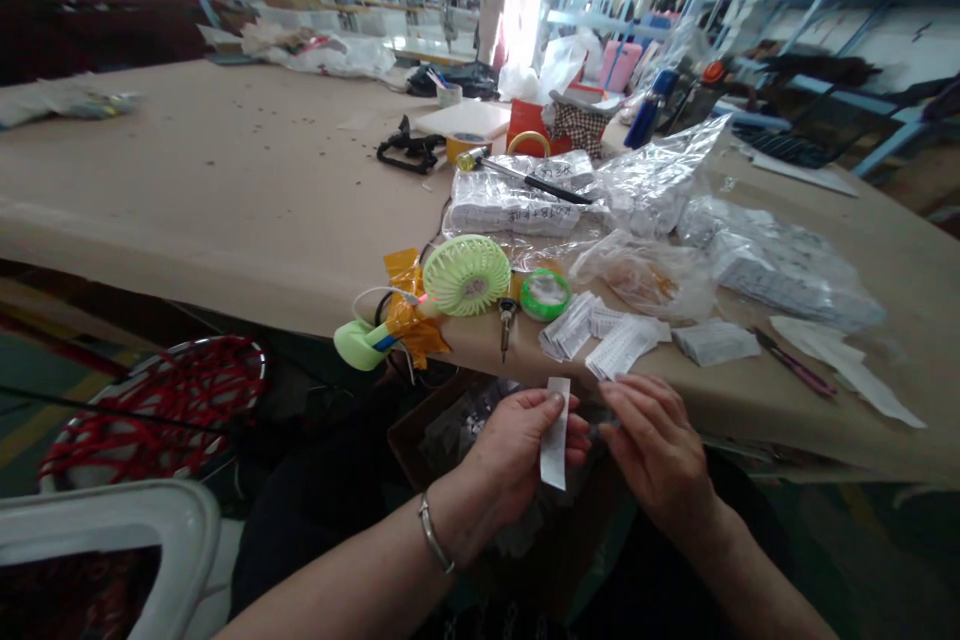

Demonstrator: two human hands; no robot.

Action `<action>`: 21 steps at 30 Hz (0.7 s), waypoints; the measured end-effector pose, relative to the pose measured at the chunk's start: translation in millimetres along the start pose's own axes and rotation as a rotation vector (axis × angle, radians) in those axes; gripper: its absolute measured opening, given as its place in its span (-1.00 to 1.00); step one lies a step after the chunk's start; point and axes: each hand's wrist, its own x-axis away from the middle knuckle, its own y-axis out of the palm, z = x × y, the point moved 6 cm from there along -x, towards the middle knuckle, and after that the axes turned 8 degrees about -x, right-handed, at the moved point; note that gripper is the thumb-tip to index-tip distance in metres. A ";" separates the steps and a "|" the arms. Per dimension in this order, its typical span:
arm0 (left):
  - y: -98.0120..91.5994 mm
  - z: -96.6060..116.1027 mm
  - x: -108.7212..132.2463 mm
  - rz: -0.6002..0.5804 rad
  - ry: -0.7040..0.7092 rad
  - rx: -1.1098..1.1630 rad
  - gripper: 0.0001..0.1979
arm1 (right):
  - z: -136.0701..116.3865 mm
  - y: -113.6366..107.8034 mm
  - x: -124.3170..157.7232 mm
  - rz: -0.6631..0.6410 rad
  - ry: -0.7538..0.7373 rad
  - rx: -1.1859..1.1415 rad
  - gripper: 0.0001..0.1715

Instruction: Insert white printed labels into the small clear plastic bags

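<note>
My left hand (pixel 521 435) pinches a narrow white label strip (pixel 553 455) between thumb and fingers, above an open box below the table edge. My right hand (pixel 664 445) is a little to the right, its fingers bent together close to the near edge of the table. What sits between those fingertips, if anything, is too small to make out. Just beyond them lie stacks of printed white labels (pixel 626 342), fanned out on the table. A green round tin (pixel 545 294) and a soldering iron (pixel 506 325) with its tip toward me are left of the stacks.
A green fan (pixel 466 275) is taped at the table edge. Pink-handled scissors (pixel 799 365) lie at right. Plastic-wrapped label bundles (pixel 517 200) with a hammer (pixel 536 182) on top are behind. Below is a box (pixel 409 440) of small bags; a red-laced stool (pixel 157 410) stands left.
</note>
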 end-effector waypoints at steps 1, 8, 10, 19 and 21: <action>-0.7 -0.5 1.2 0.020 -0.014 -0.032 -0.82 | 14.7 -3.0 1.5 0.009 0.047 0.073 -0.51; -2.8 -11.4 1.6 0.040 -0.041 -0.113 -0.84 | 61.3 -3.9 14.7 0.045 0.066 0.257 -0.69; -2.1 -15.1 1.0 0.031 -0.033 -0.128 -0.87 | 63.7 -5.7 16.9 0.082 0.069 0.194 -0.72; 10.1 -14.5 7.8 0.035 -0.165 -0.076 -0.87 | 27.9 -18.6 14.2 0.154 0.052 -0.159 -0.67; 14.9 -10.9 7.9 -0.009 -0.116 0.004 -0.91 | 1.2 -8.4 14.0 0.025 -0.060 -0.233 -0.67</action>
